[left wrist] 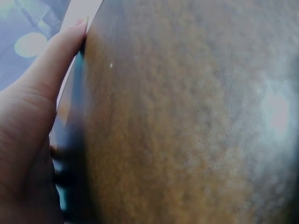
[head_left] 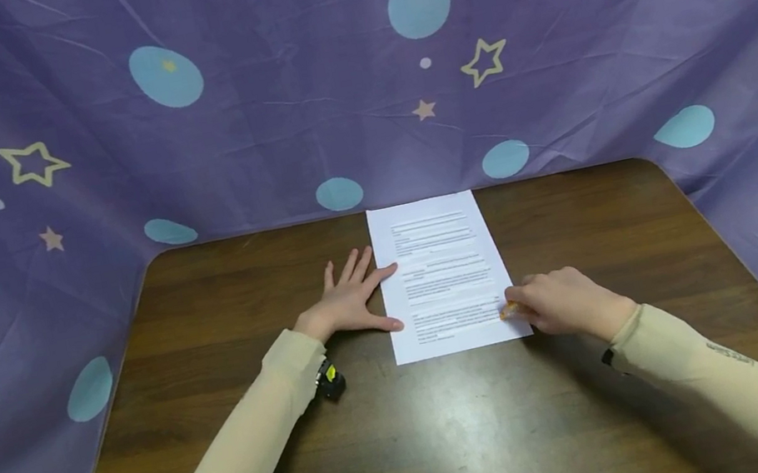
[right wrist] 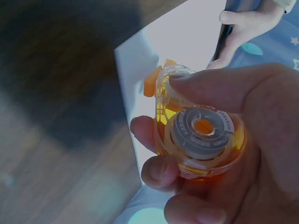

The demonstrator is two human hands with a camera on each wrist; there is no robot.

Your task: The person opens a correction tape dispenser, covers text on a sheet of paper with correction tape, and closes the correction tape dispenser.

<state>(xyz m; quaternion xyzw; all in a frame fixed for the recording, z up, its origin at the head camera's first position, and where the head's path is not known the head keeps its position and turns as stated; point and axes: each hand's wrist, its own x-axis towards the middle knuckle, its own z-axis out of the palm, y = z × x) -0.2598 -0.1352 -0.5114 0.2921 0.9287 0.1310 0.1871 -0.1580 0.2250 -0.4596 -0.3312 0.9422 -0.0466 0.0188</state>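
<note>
A printed sheet of paper (head_left: 440,259) lies flat on the table, its far edge at the curtain. My left hand (head_left: 353,304) rests at the sheet's left edge with fingers spread; the thumb and one finger overlap the paper. In the left wrist view, the thumb (left wrist: 63,51) touches the sheet's edge. My right hand (head_left: 565,301) grips an orange see-through correction tape (right wrist: 201,130) at the paper's lower right. The right wrist view shows the thumb on top of its case and fingers curled beneath. Its orange tip (right wrist: 150,81) points over the paper; contact is unclear.
The brown wooden table (head_left: 461,442) extends around the sheet on both sides and in front. A purple curtain (head_left: 297,116) with stars and blue dots hangs behind the table and along its sides. A dark wrist device (head_left: 331,382) sits under the left sleeve cuff.
</note>
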